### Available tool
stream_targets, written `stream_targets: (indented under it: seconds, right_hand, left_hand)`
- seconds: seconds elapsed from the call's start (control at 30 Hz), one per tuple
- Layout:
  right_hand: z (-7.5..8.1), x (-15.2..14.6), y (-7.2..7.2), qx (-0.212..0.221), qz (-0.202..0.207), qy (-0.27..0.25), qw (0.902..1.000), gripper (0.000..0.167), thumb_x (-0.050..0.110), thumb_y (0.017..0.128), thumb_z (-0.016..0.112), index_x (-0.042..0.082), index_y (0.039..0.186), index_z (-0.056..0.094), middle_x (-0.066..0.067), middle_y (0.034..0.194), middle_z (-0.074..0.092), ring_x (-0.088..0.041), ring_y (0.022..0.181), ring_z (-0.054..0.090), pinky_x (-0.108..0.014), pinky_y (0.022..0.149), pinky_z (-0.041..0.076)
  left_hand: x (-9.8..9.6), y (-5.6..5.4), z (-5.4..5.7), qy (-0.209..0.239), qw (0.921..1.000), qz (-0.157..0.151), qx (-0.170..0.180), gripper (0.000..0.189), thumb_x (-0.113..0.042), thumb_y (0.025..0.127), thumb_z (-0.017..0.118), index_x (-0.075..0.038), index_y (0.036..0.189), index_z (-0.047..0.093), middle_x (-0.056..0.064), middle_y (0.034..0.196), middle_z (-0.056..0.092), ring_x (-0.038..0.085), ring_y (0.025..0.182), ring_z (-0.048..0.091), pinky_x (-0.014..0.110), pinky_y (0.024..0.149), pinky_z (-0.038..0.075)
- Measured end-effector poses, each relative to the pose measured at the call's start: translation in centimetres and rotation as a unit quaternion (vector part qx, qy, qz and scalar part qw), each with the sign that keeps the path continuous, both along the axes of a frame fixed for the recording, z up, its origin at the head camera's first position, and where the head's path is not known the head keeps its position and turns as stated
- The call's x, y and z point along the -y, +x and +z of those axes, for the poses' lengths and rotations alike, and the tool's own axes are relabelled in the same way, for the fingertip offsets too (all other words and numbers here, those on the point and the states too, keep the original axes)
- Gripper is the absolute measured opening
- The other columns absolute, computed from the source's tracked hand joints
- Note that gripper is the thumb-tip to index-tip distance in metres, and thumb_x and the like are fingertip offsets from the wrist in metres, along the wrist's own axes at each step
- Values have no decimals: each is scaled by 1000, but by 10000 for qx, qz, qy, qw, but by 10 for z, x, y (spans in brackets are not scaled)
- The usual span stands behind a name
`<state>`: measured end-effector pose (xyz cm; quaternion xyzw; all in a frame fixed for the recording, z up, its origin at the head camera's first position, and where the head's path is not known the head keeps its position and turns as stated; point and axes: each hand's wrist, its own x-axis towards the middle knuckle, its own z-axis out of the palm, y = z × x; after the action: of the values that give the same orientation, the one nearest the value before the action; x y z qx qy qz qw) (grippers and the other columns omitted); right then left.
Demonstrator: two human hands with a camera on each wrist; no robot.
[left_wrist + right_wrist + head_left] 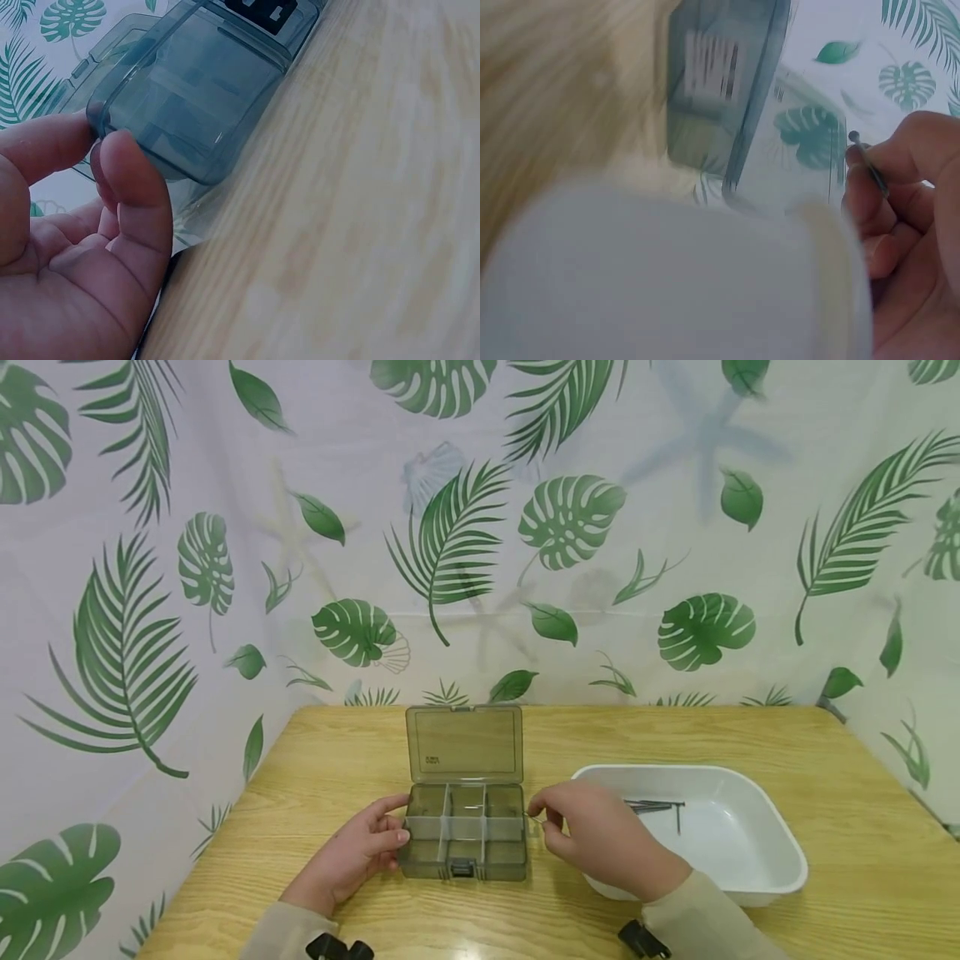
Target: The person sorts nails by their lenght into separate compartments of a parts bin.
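The slim metal nail (pixel 870 166) sits in the fingers of the right hand (pixel 598 837), pinched along its shank, the rounded head standing out past the fingertips. It looks light, hard and stiff, likely smooth enough to roll or slip in a loose pinch; the shank just behind the head seems the best place to hold it. To the left of those fingertips, just beside them, is the right end of the clear grey divided box (pixel 423 868), though whether the nail touches it cannot be told. The left hand (pixel 358 852) grips the opposite end of the box, thumb and finger pinching its edge. The box is probably light and rigid, apt to slide on the wooden table (pixel 566 743) if pushed, its thin walls perhaps brittle, so a gentle hold at an end wall suits it. Its lid (pixel 465 742) stands raised beyond the fingers of both hands. To the right of the right fingertips, past the back of that hand, more nails (pixel 651 807) lie in the white tub (pixel 738 847), out of the fingers' touch.
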<state>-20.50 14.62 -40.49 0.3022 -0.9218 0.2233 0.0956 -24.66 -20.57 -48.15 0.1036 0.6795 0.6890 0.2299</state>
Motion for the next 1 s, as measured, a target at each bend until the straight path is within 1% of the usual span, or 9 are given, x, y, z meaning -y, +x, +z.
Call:
stream_targets:
  seconds: [0.23,0.33,0.4,0.5,0.6,0.7,0.8,1.0]
  right_hand:
    - [-8,26,-3,-181,-23,-46,9998,21,3,85,64,17,97,75,19,75,55,-4,68,49,-26,63,46]
    - [-10,32,-4,-191,-42,13,9998,20,4,85,65,17,97,76,19,74,55,-4,68,49,-26,63,46]
    - [-10,34,-4,-156,-46,51,9999,18,7,86,67,16,99,76,18,75,56,-5,70,51,-28,65,48]
    - [-8,35,-2,-130,-38,39,9999,14,13,88,71,16,101,75,17,80,61,-8,77,58,-31,71,51]
    - [-8,32,0,-227,-94,28,9997,14,17,88,74,17,102,74,15,87,64,-10,84,60,-32,76,53]
    - [-8,26,1,-362,-163,6,9992,15,18,87,76,19,102,74,11,92,65,-10,86,60,-32,76,53]
    - [-9,15,0,-399,-243,42,9989,17,19,87,76,20,104,74,11,93,63,-12,86,60,-33,75,52]
    - [-7,-11,-2,-450,-430,306,9976,20,22,87,77,19,107,73,13,94,61,-10,85,60,-33,74,53]
  left_hand:
    - [-1,2,0,-14,10000,38,46,70,-10,102,61,-1,159,21,6,101,49,13,71,47,29,67,51]
    - [-1,3,1,-14,10000,23,14,69,-9,102,60,0,159,21,6,101,49,13,72,47,29,67,51]
    - [-1,3,2,-21,10000,28,6,69,-9,102,60,-1,158,21,6,102,49,13,72,47,29,67,51]
    - [-2,2,3,-37,10000,32,-29,68,-9,102,60,0,158,22,6,101,50,14,75,48,29,67,51]
    - [-2,2,2,-81,9999,59,-62,67,-8,102,59,0,158,23,6,101,50,15,76,49,30,67,51]
    - [-1,1,1,-96,9999,68,-79,67,-8,102,60,0,158,23,6,100,50,15,76,49,30,68,52]
    - [0,1,0,-83,9999,73,-78,68,-9,102,60,0,158,23,6,100,50,15,76,49,30,67,52]
    - [1,1,0,-48,9999,51,-95,69,-10,101,63,0,158,24,7,100,51,15,77,50,30,67,52]
